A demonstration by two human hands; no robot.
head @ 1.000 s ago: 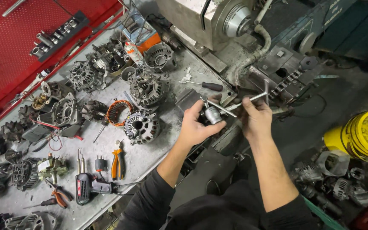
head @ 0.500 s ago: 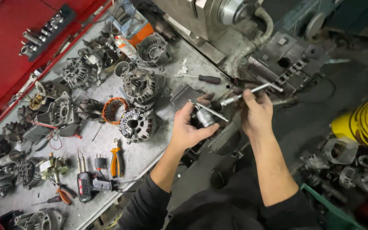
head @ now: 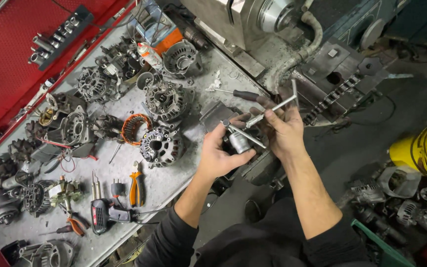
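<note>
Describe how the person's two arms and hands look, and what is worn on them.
Both hands are bare: no gloves, and no rings or watch that I can make out. The left hand and right hand look smudged with dark grime, most on the right hand's fingers. Both forearms are bare, with dark sleeves pushed up to about the elbows.

Bright metal wrench (head: pixel 273 110) — glossy; workbench (head: pixel 174 183) — dull, grimy steel.

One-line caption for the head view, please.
Left hand grips small silver metal cylinder; right hand holds T-shaped steel wrench above cluttered grey workbench.
</note>
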